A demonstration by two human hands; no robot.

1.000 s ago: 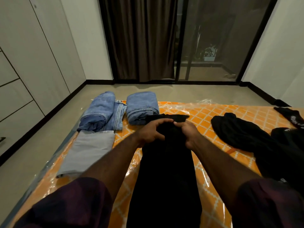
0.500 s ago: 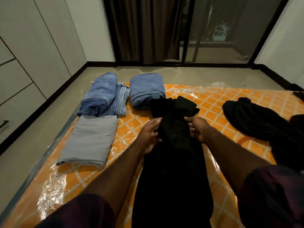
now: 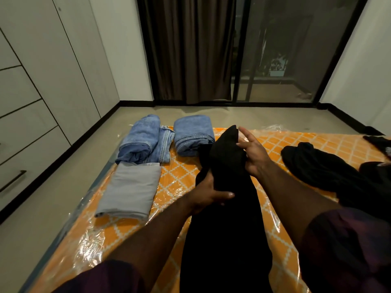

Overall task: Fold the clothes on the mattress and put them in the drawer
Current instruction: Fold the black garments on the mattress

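Observation:
A long black garment lies lengthwise on the orange patterned mattress in front of me. Its far end is lifted and doubled back toward me. My left hand grips the garment's left edge at the fold, thumb across the cloth. My right hand holds the raised far end from the right, index finger stretched out. Two folded blue jeans and a folded grey cloth lie at the mattress's left.
More loose black clothes lie heaped at the right. A white wardrobe with drawers and a dark handle lines the left wall. Bare floor runs between it and the mattress. Curtain and glass door stand behind.
Both hands have drawn the black garment's far end up and back toward me, the left hand sliding nearer along the left edge. The camera tilted upward.

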